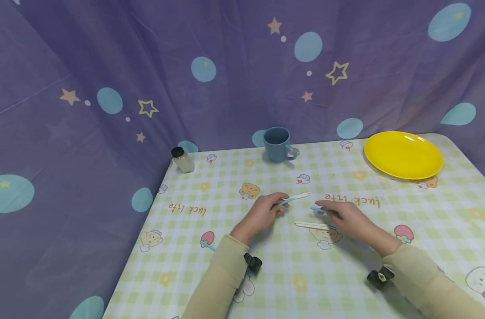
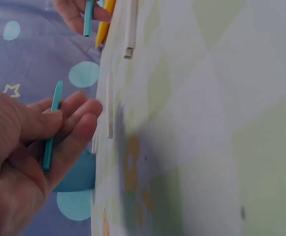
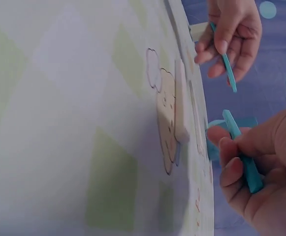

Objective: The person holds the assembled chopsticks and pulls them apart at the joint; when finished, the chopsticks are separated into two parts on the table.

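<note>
My left hand [image 1: 263, 213] pinches a thin teal stick [image 2: 57, 96] between thumb and fingers, the other fingers loosely bent. Beyond its fingertips in the head view, white sticks [image 1: 302, 196] lie on the cloth. To the right, my right hand [image 1: 347, 218] grips another teal stick [image 3: 251, 174], its near end pointing toward the left hand. The two teal sticks are apart. A pair of white sticks [image 1: 312, 225] lies side by side on the cloth, below and between the hands.
A blue mug [image 1: 277, 145] stands at the back middle, a yellow plate [image 1: 403, 155] at the back right, and a black-capped jar [image 1: 183, 160] at the back left. A blue stick [image 1: 207, 245] lies partly hidden under the left forearm. Behind the table hangs a purple curtain.
</note>
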